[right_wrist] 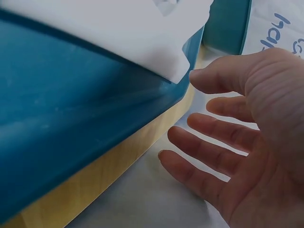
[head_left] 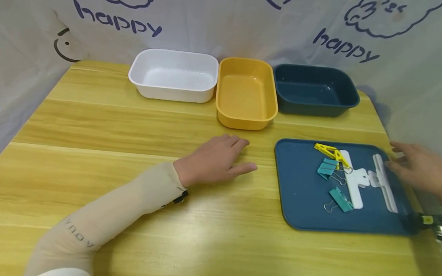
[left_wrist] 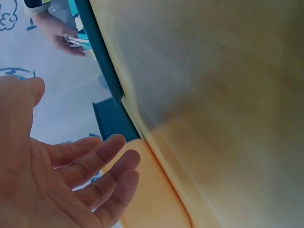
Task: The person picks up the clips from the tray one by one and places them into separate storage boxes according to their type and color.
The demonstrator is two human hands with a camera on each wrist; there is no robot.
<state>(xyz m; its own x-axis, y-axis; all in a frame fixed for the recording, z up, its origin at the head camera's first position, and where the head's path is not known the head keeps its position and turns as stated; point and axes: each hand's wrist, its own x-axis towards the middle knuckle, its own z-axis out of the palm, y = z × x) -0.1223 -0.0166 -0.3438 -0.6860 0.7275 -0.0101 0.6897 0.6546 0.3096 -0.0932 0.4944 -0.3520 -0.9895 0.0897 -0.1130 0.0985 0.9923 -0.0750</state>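
My left hand (head_left: 215,159) hovers palm down at the middle of the wooden table, fingers loosely extended and holding nothing. At the right edge of a dark blue tray (head_left: 304,209), my right hand (head_left: 419,166) has its fingers spread and grips nothing. Nearest to its thumb lies a long white sealing clip (head_left: 386,184); a second white sealing clip (head_left: 353,188) lies to the left of it. Beside that one are a yellow plastic clip (head_left: 324,148) and a teal binder clip (head_left: 327,168), close together. Another teal binder clip (head_left: 341,200) lies lower on the tray.
Along the table's back edge stand a white bin (head_left: 176,95), a yellow bin (head_left: 243,123) and a dark teal bin (head_left: 314,109), side by side. A pale cloth wall (head_left: 221,30) with drawn writing rises behind the table (head_left: 138,134).
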